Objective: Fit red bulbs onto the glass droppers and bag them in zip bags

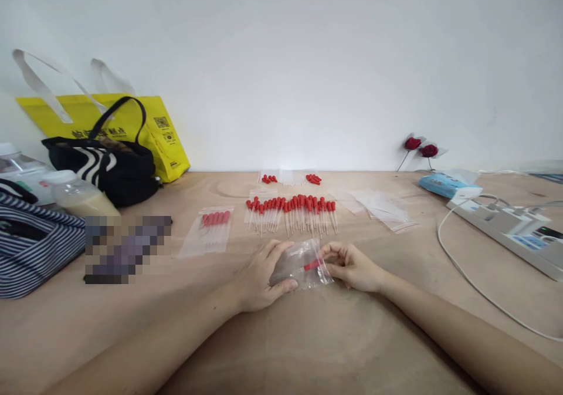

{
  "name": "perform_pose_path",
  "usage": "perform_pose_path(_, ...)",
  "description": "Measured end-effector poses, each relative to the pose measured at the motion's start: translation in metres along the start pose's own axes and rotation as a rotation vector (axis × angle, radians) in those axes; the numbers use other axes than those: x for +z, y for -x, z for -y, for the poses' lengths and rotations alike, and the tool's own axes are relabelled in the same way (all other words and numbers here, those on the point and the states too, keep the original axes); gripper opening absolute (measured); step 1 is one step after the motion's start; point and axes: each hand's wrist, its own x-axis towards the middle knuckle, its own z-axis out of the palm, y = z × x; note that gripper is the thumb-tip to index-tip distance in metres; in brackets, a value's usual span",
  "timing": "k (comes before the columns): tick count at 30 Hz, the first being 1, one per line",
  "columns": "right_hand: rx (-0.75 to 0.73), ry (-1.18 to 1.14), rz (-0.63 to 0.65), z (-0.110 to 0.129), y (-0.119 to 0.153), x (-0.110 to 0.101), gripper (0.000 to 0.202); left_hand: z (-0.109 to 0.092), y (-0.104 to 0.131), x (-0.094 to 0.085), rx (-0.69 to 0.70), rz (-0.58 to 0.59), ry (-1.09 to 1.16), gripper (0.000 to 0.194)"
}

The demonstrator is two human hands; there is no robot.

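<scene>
My left hand (pixel 266 277) is closed on the left side of a clear zip bag (pixel 290 266), its thumb along the near edge and its fingers over the far one. At the bag's right end, my right hand (pixel 349 266) pinches a dropper (pixel 313 264) by its red rubber bulb. The dropper's thin clear tube points left into the bag, and its tip is hard to make out. Just beyond my hands lies a row of several more red-bulbed droppers (pixel 303 204). A filled zip bag (pixel 215 222) with several droppers lies to the left.
Flat clear bags (pixel 380 207) lie at the right, and more droppers (pixel 314 179) near the wall. A power strip (pixel 505 233) with a white cable and a blue tissue pack (pixel 448 184) stand further right. On the left are a yellow bag (pixel 169 148), a black bag (pixel 118 178) and a bottle (pixel 83 195).
</scene>
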Motion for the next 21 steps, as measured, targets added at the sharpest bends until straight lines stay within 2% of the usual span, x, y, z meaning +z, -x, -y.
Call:
perform_pose_path(2,-0.001,0.093,0.035,-0.001,-0.001,-0.001,0.020,-0.001,0.001,-0.002,-0.016,0.009,0.010,0.054)
perform_pose_path(5,-0.026,0.199,0.033,-0.003,-0.002,-0.003,0.018,0.001,0.005,-0.012,-0.008,0.092,0.071,0.055)
perform_pose_path(8,-0.164,0.273,0.021,-0.003,-0.003,-0.005,0.020,0.003,0.011,-0.024,0.005,0.222,0.090,0.055)
perform_pose_path(10,-0.250,0.294,0.047,-0.002,-0.004,-0.009,0.020,0.005,0.015,-0.028,0.012,0.259,0.058,0.054)
perform_pose_path(12,-0.204,0.280,0.052,-0.002,-0.008,-0.016,0.023,0.007,0.016,-0.027,0.019,0.256,0.029,0.053)
perform_pose_path(14,-0.094,0.283,-0.087,-0.002,-0.017,-0.029,0.024,0.011,0.016,-0.024,0.025,0.257,0.022,0.054)
perform_pose_path(17,-0.030,0.428,-0.525,-0.001,-0.041,-0.055,0.016,0.017,0.014,-0.019,0.045,0.261,0.023,0.055)
perform_pose_path(21,0.061,0.482,-0.711,0.001,-0.078,-0.081,0.015,0.018,0.012,-0.018,0.060,0.253,0.039,0.055)
